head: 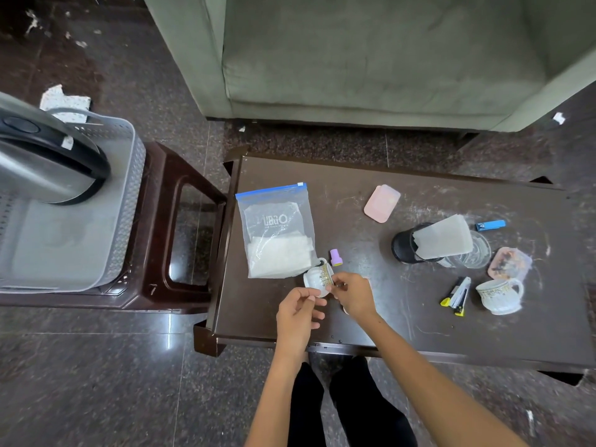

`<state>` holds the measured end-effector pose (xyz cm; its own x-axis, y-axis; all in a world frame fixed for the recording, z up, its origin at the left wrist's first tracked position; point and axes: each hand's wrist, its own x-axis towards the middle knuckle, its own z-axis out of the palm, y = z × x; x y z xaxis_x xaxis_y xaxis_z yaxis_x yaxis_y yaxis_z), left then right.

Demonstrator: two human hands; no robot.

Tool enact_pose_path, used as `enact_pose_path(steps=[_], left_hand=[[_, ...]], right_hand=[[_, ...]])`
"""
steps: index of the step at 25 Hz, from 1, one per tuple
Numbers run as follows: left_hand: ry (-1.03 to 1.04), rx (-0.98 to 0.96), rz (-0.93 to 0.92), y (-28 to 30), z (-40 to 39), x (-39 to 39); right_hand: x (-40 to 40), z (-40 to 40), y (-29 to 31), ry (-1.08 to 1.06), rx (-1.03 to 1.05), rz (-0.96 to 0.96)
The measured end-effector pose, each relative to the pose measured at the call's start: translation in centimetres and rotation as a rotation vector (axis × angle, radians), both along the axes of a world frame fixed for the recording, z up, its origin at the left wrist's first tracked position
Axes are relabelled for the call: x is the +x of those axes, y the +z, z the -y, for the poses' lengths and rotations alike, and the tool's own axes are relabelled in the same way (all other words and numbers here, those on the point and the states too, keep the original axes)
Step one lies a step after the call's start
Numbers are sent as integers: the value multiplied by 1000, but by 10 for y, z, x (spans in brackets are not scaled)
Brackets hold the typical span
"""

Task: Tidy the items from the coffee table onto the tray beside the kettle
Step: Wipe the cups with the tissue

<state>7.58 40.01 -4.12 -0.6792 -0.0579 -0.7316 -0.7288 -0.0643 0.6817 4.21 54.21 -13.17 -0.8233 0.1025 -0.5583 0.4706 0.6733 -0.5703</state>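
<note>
A white teacup with gold pattern [315,278] is tilted above the dark coffee table [354,324], near its front left. My right hand [353,295] pinches the cup's rim. My left hand [298,312] sits just below the cup with curled fingers touching its underside. A grey perforated tray [106,240] stands on a brown stool to the left, with a steel kettle [42,156] in it. On the table lie a zip bag [275,230], a purple cap [336,257], a pink pad [382,203] and a second cup [499,296].
A black mesh holder with paper [429,241], a glass dish [477,251], a blue lighter [490,225], a stained coaster [509,263] and highlighters [456,296] crowd the table's right. A green sofa [371,59] stands behind. The brown stool [180,227] abuts the table's left end.
</note>
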Motion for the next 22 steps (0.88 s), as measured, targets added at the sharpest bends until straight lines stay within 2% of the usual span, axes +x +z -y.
enact_pose_path(steps=[8,10,13,17,19,22], left_hand=[[-19,-13,15,-5,-11,3],[5,-46,12,-6,-13,2],[63,-19,22,-4,-21,-3],[75,199,71,3,-55,-20],[58,200,49,3,-77,-23],[101,202,36,2,-114,-19]], right_hand=[[0,-13,7,-36,-24,6],[1,-17,20,-23,30,-24],[5,-29,51,106,185,-202],[15,-52,91,240,294,-465],[23,-67,99,294,350,-537],[36,-102,106,256,327,-561]])
